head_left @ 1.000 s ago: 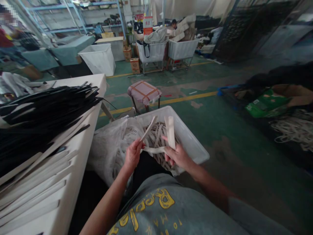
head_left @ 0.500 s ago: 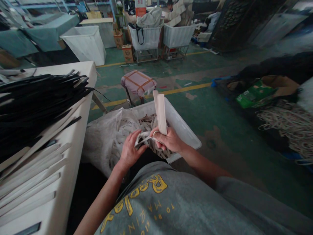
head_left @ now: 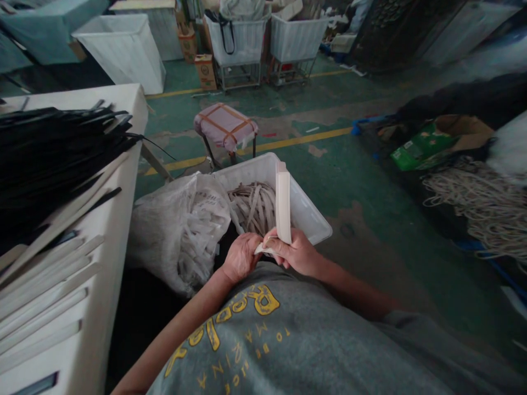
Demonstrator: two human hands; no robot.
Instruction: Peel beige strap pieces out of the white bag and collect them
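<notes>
— Workshop, dim, with a green floor [head_left: 362,219] and a padded stool [head_left: 225,127] a little ahead. Where are we?
— We sit low. On our left, a white table [head_left: 119,181] carries black strips [head_left: 53,153] and pale strips [head_left: 41,291]. Before our knees stands a white bin [head_left: 307,211] of loose strips [head_left: 253,206], with a bag [head_left: 181,230] of more slumped against its left side.
— And our hands?
— Together, touching, just above our lap at the bin's near edge. Our right hand [head_left: 294,253] is clamped round the foot of a bundle [head_left: 283,203] of pale strips, which stands upright over the bin. Our left hand [head_left: 241,258] is curled beside it, at a strip end [head_left: 261,249] poking out between the two. Whether it grips that end we cannot tell.
— Which step is this?
— We judge that one more strip is being joined to the bundle and the ends squared.
— What does a next move call for?
— A firm right grip so the stack does not fan, and the left hand to bring that end flush.
</notes>
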